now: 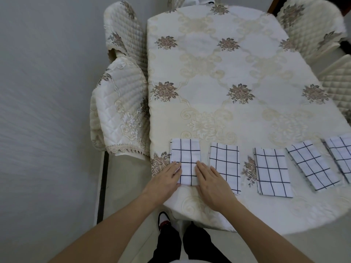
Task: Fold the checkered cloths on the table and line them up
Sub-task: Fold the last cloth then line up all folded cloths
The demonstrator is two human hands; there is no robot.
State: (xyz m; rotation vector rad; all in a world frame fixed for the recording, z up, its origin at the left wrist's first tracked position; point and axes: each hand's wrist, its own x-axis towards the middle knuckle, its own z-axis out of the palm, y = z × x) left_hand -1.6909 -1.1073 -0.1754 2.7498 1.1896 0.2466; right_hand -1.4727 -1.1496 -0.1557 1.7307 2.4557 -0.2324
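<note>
The oval table [209, 76], draped in a cream tablecloth woven with brown flower clusters, is seen filling most of the view. Quilted cream chair covers [121, 114] are tucked against its left edge. Along the near edge, five folded white cloths with a black grid are laid in a row, each apart from the next: the leftmost cloth [185, 154], the second cloth [225, 164], the third cloth [272, 173], the fourth cloth [313, 164] — set at a slant — and the fifth cloth [341, 150], cut off by the right border. The leftmost cloth is pressed flat at its near end by both hands — the left hand [163, 181] on its left side, the right hand [212, 185] on its right, with fingers laid straight and nothing gripped.
</note>
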